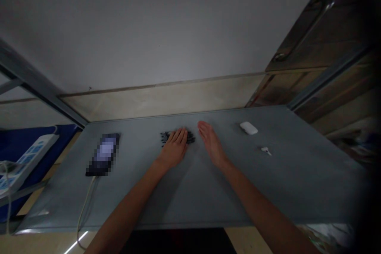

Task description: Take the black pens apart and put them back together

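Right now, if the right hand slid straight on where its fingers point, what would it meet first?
For the right hand, the way looks free to the gray table's far edge, then the pale wall panel; the dark pile sits just left, though depth is unclear.

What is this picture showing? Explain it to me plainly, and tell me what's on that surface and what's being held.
There's no machine here, just a person's two bare hands. The single picture comes from a camera worn on their head, looking forward and down. The left hand lies flat over a cluster of small black objects, too small to identify. The open right hand is just beside them, and neither hand grips anything. Also on the grey tabletop are a phone with a white cable, a white earbud case and an earbud. A power strip sits off to the left.
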`<state>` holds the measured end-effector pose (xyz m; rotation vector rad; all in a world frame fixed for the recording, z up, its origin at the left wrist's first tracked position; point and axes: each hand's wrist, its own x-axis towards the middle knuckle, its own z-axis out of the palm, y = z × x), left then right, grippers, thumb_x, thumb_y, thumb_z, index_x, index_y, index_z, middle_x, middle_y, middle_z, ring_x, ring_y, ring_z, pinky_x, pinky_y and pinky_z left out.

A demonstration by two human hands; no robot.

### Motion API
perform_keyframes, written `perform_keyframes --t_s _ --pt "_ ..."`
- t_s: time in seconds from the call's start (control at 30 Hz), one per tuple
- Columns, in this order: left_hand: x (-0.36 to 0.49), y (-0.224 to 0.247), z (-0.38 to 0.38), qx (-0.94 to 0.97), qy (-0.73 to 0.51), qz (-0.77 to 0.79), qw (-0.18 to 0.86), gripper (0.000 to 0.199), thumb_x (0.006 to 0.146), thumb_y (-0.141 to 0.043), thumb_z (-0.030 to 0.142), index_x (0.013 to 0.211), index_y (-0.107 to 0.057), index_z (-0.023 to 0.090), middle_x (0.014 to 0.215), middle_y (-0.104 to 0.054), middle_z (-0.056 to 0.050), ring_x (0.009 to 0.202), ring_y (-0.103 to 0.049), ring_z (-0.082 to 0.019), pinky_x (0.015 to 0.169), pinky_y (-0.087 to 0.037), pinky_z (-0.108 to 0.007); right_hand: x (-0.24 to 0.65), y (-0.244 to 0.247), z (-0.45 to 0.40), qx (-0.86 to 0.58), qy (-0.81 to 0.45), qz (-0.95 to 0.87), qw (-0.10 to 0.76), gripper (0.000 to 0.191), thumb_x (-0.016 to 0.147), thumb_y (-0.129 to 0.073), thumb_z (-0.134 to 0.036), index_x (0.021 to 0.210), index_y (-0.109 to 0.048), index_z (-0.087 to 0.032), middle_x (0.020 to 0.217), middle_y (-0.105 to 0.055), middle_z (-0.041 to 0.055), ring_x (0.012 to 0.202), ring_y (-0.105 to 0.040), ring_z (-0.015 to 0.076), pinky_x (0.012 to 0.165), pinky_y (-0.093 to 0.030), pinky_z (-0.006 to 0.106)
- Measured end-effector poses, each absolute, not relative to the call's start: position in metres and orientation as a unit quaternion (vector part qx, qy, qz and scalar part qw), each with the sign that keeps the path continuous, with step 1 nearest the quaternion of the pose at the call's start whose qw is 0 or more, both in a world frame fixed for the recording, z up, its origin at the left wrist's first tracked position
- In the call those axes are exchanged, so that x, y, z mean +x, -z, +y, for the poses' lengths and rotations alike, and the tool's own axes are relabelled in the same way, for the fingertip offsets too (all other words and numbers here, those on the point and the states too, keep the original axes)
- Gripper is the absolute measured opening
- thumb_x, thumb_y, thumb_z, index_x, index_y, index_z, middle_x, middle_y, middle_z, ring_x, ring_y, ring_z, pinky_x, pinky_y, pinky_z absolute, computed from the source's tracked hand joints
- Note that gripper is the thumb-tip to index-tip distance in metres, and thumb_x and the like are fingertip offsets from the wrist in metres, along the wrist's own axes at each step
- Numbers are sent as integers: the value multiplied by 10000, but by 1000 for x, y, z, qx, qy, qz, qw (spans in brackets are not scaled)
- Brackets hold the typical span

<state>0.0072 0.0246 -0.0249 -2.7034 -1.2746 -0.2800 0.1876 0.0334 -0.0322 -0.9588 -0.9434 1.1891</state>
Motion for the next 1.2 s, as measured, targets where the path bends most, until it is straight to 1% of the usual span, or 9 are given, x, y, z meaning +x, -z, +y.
perform_keyframes --t_s 0.1,0.27,0.47,0.67,0.77,0.87,0.97,1.07,1.2 --pt "7 23 26 -898 86 -425 76 514 1026 -282 223 1498 -367 38 1572 -370 -189 1464 -339 -297 1199 -295 -464 180 37 39 -411 -537 -409 613 590 889 -420 -749 1272 -609 -342 1520 -495 17 1448 -393 213 1232 -260 446" --pt "8 21 26 -897 94 -425 72 520 1019 -286 221 1509 -354 59 1570 -379 -178 1463 -345 -289 1193 -305 -466 165 43 49 -424 -542 -407 601 659 848 -430 -795 1279 -621 -335 1527 -486 19 1472 -349 225 1242 -211 446" --pt "12 25 28 -891 91 -439 72 534 1035 -283 267 1498 -367 15 1569 -373 -186 1466 -334 -300 1204 -289 -475 155 45 49 -428 -537 -413 599 637 877 -415 -763 1307 -616 -338 1523 -488 1 1474 -344 219 1241 -209 430" --pt "12 28 30 -893 85 -434 81 517 1032 -273 228 1499 -377 35 1584 -351 -175 1474 -320 -287 1209 -282 -448 148 43 47 -432 -531 -408 604 625 882 -410 -757 1302 -610 -339 1514 -491 -14 1488 -308 188 1252 -173 388" --pt "10 26 29 -896 81 -431 78 524 1026 -300 235 1506 -365 35 1589 -340 -181 1495 -266 -298 1215 -261 -479 150 42 50 -434 -533 -410 600 608 877 -413 -760 1251 -635 -335 1497 -508 -12 1487 -309 192 1247 -180 392" --pt "10 22 25 -889 98 -442 71 527 1032 -288 253 1527 -340 79 1596 -339 -155 1515 -200 -308 1206 -256 -535 155 43 55 -454 -510 -419 599 587 865 -424 -767 1159 -660 -317 1442 -554 16 1453 -369 213 1228 -230 433" --pt "10 22 21 -879 122 -455 66 532 1040 -286 296 1537 -329 111 1609 -324 -133 1523 -160 -320 1206 -246 -554 160 44 61 -467 -489 -420 605 564 868 -429 -756 1102 -657 -296 1370 -601 51 1386 -457 234 1183 -319 467" --pt "11 19 20 -869 142 -470 61 544 1037 -323 358 1531 -343 132 1606 -328 -137 1514 -184 -335 1198 -255 -567 165 44 65 -472 -479 -413 614 543 898 -379 -733 1083 -636 -292 1317 -628 68 1309 -531 247 1094 -439 472" --pt "16 0 13 -874 152 -460 46 521 1033 -346 344 1519 -360 158 1590 -352 -137 1491 -241 -325 1190 -269 -556 170 40 67 -482 -451 -421 623 545 936 -284 -698 1045 -616 -280 1236 -668 103 1171 -616 260 936 -551 438"
